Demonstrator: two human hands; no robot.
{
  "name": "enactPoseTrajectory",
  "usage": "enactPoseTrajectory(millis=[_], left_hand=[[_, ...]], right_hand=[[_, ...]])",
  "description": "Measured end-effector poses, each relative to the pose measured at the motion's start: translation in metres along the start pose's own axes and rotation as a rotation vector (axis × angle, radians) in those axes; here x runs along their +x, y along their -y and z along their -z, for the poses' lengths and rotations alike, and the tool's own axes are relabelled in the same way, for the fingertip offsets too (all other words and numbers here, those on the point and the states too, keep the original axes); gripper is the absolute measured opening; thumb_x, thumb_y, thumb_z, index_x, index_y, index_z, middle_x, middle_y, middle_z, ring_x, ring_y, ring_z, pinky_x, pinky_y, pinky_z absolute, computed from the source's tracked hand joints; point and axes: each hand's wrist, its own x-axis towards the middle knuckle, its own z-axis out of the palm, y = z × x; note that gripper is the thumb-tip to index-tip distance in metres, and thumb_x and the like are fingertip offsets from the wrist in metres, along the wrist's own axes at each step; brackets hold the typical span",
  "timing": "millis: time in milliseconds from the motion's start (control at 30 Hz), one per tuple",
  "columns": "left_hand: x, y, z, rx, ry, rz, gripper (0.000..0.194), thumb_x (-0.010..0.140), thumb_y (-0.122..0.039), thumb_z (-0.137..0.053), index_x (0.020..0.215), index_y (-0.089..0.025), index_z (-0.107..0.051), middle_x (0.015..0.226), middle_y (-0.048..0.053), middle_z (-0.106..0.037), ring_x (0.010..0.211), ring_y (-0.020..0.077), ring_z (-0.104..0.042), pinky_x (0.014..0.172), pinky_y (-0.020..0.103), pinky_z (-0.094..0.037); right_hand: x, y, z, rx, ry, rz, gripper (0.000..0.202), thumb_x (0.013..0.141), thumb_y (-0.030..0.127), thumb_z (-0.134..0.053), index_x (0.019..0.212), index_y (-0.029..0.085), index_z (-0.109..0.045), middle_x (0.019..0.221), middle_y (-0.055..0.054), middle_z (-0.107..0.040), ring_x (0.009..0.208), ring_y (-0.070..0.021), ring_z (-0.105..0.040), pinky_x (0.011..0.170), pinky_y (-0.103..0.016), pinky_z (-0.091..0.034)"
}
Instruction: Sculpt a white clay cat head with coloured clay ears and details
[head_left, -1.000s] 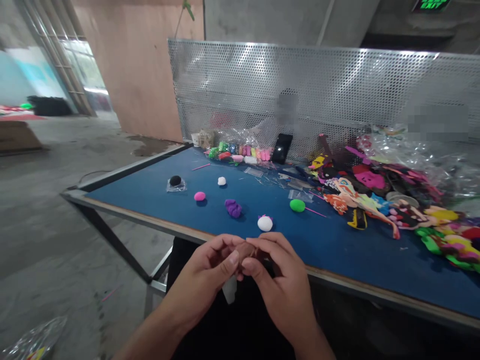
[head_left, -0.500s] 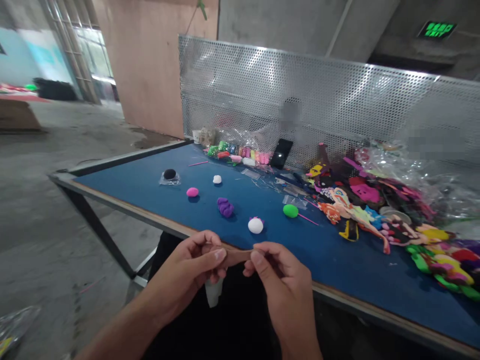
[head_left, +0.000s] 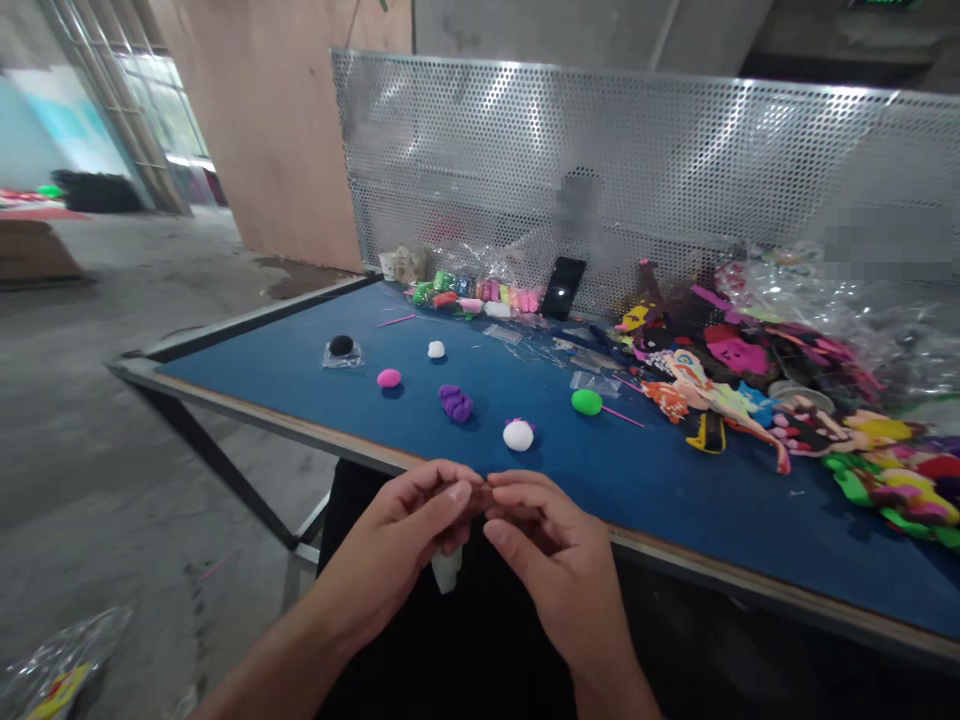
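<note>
Over the table's near edge, both hands meet around a piece of brown modelling clay [head_left: 480,497], mostly hidden by the fingers. My left hand [head_left: 409,530] is closed, pinching the clay between thumb and fingers. Curled against the clay's other side are the fingers of my right hand [head_left: 551,550], its thumb a little lower. Just beyond the hands sits a white clay ball [head_left: 518,435] with small purple bits on top. Near it lie a lumpy purple clay piece [head_left: 455,403] and a green clay ball [head_left: 586,402] with a thin pink stick.
The blue table [head_left: 720,520] also holds a pink ball [head_left: 388,379], a small white lump [head_left: 436,350] and a black ball [head_left: 341,346] on plastic. Coloured clay packs [head_left: 487,297] and a phone [head_left: 563,287] stand before the perforated metal screen [head_left: 465,150]. Clay figures [head_left: 739,350] crowd the right.
The brown clay, stretched between both hands before, is now bunched up among the fingers. My right hand has come in closer to my left. The view has shifted slightly.
</note>
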Motion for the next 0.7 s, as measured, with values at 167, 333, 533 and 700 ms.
enactPoseTrajectory(millis=[167,333,533,700], left_hand=[[0.000,-0.001,0.001,0.086,0.060,-0.003,0.015,0.088,-0.034,-0.070,0.086,-0.020,-0.066,0.072,-0.002,-0.056,0.064,0.0076,-0.048,0.060,0.019,-0.041],[0.001,0.000,0.003,0.146,0.048,0.012,0.019,0.088,-0.036,-0.070,0.085,-0.018,-0.065,0.065,-0.003,-0.057,0.059,0.0067,-0.049,0.057,0.018,-0.042],[-0.001,-0.002,0.004,0.077,-0.003,0.017,0.017,0.085,-0.030,-0.073,0.079,-0.017,-0.064,0.066,-0.003,-0.057,0.057,0.0058,-0.050,0.052,0.016,-0.041],[0.001,-0.002,0.004,-0.046,-0.054,0.017,0.015,0.085,-0.025,-0.072,0.100,-0.020,-0.070,0.078,0.001,-0.065,0.067,0.0100,-0.059,0.057,0.018,-0.046]], right_hand=[[-0.001,-0.001,0.000,-0.328,0.019,0.139,0.025,0.088,0.014,-0.067,0.109,0.028,-0.070,0.097,-0.001,-0.072,0.086,-0.0158,-0.068,0.077,-0.028,-0.055],[0.004,0.005,0.004,-0.503,0.060,0.324,0.016,0.095,0.016,-0.059,0.099,0.023,-0.072,0.092,-0.002,-0.069,0.083,-0.0134,-0.065,0.075,-0.025,-0.051],[0.003,0.005,0.012,-0.445,-0.084,0.109,0.014,0.098,0.028,-0.054,0.091,0.023,-0.064,0.078,0.001,-0.064,0.071,-0.0139,-0.060,0.067,-0.028,-0.047],[0.002,-0.007,0.016,-0.058,-0.284,-0.063,0.019,0.097,0.036,-0.057,0.110,0.025,-0.065,0.094,-0.003,-0.068,0.066,-0.0122,-0.058,0.058,-0.027,-0.047]])
